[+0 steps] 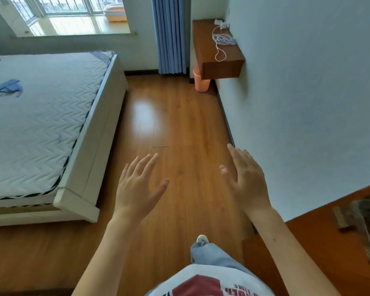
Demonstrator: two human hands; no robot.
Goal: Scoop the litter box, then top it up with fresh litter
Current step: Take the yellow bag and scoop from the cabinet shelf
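left hand (pixel 137 189) grip spread, empty | right hand (pixel 247 184) grip spread, empty | litter box unseen

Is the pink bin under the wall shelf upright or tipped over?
Upright. The pink bin stands on its base on the floor, open rim facing up, partly tucked under the wall shelf.

Both arms stretched forward, forearms bare. Left hand (pixel 137 189) palm down, fingers straight and spread, thumb out to the right, holding nothing. Right hand (pixel 245 180) same: back of hand up, fingers extended and slightly fanned, nothing held. Hands apart, roughly level with each other.
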